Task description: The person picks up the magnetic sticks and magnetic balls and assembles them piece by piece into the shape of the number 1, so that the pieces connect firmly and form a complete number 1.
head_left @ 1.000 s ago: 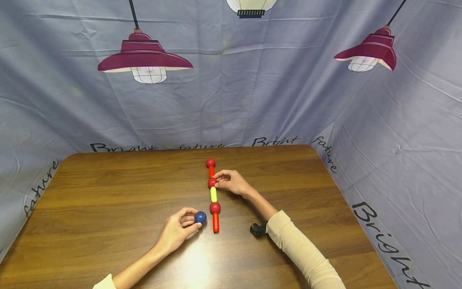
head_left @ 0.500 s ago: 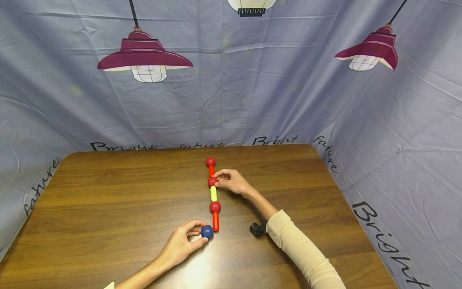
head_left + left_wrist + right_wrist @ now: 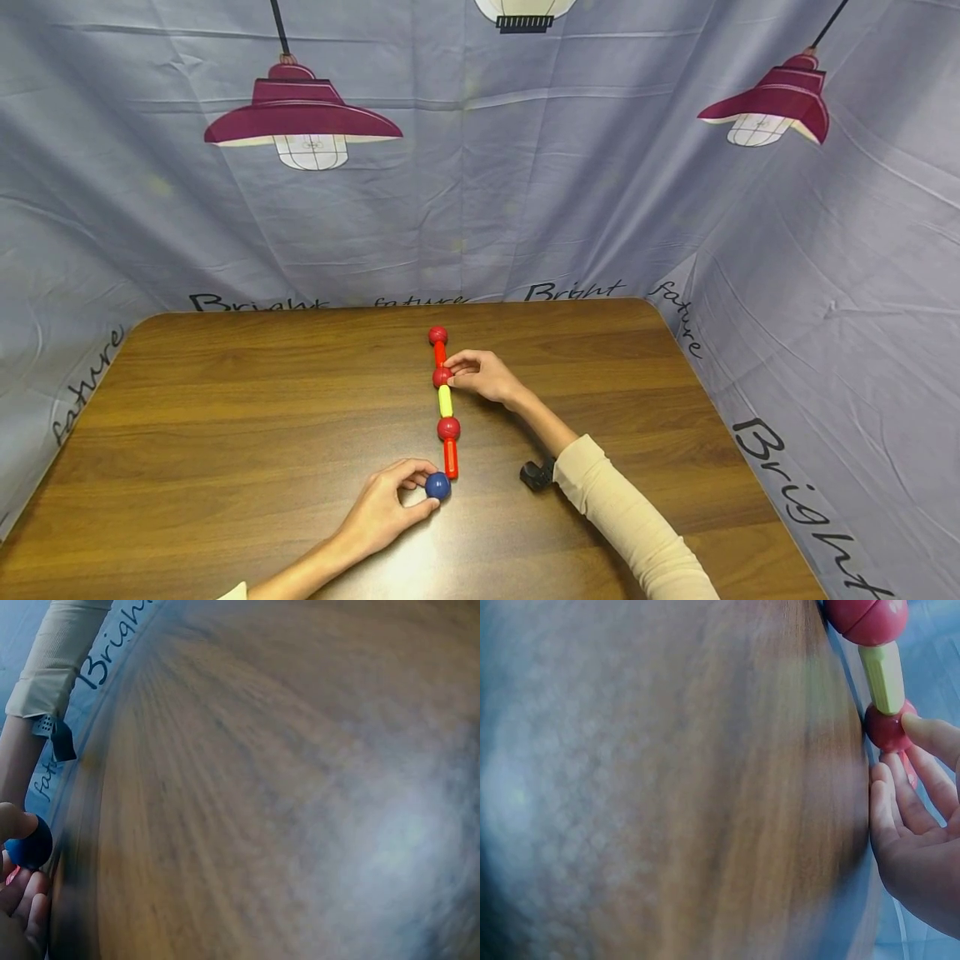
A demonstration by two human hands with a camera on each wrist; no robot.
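Note:
A straight chain of balls and rods runs front to back on the table. Its far red ball [image 3: 438,335] joins a red rod [image 3: 439,355], then the middle red ball [image 3: 442,377], a yellow rod [image 3: 446,402], the near red ball [image 3: 448,428] and a near red rod [image 3: 451,458]. My right hand [image 3: 483,377] pinches the middle red ball between thumb and fingers, also seen in the right wrist view. Between thumb and fingertips my left hand [image 3: 390,504] holds a blue ball [image 3: 438,486], right at the near end of the chain. The left wrist view shows this blue ball [image 3: 31,844] too.
The brown wooden table [image 3: 247,417] lies beneath everything. A small black device [image 3: 536,476] is at my right sleeve [image 3: 622,508]. A blue-grey curtain [image 3: 465,208] printed with lamps hangs behind the table and along its right side.
My left hand has carried the blue ball toward me and to the right, from beside the near red ball to the near red rod's end. The right hand keeps its place.

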